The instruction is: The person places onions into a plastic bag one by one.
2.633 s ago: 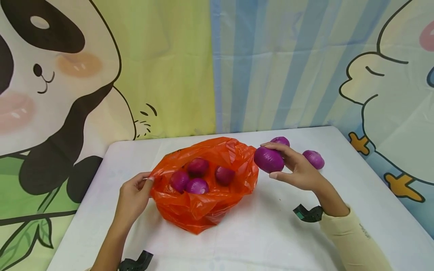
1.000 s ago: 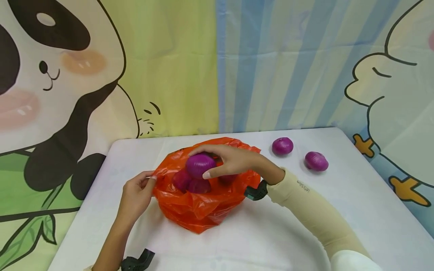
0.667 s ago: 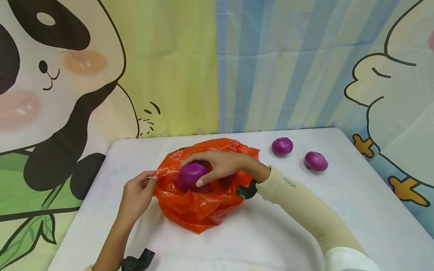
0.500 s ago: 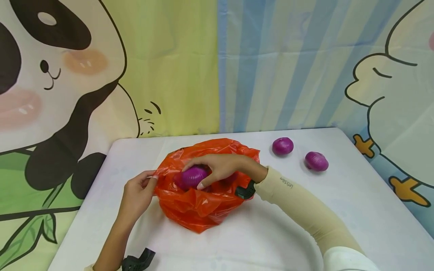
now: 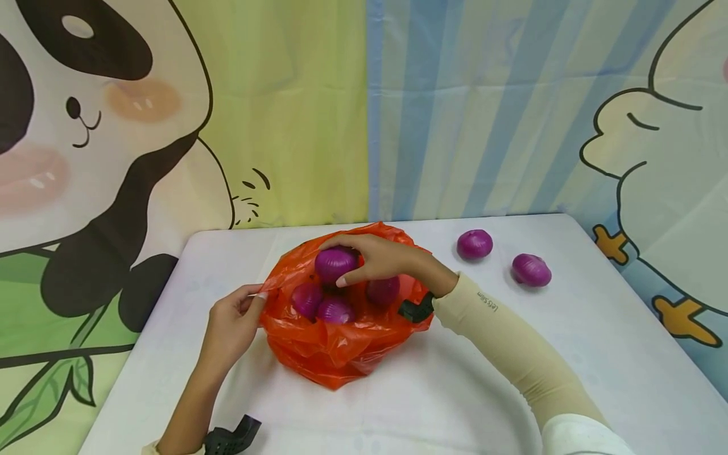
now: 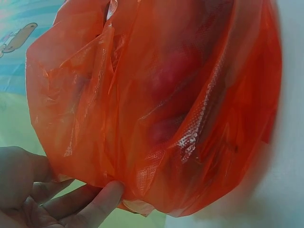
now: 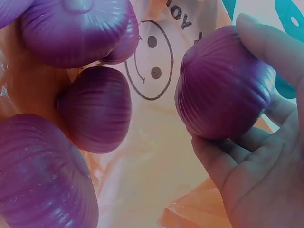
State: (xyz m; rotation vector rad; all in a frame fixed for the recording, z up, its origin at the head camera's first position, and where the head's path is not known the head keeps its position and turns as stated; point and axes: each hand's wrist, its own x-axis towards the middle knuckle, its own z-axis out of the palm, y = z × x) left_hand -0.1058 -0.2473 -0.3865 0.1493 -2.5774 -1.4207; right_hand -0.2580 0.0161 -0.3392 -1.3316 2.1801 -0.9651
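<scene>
A person's right hand (image 5: 383, 258) curls thumb and fingers round a glossy, ribbed purple onion (image 5: 334, 264) at the mouth of a crinkled red-orange plastic bag (image 5: 341, 354), its edge pinched between the thumb and fingers of the left hand (image 5: 232, 325). More purple onions (image 5: 307, 299) sit inside the bag, near the right fingertips (a printed smiley face (image 7: 148, 57) shows on the plastic). To the right of those fingers, well apart, two loose purple onions (image 5: 474, 244) lie on a white table (image 5: 455, 392).
</scene>
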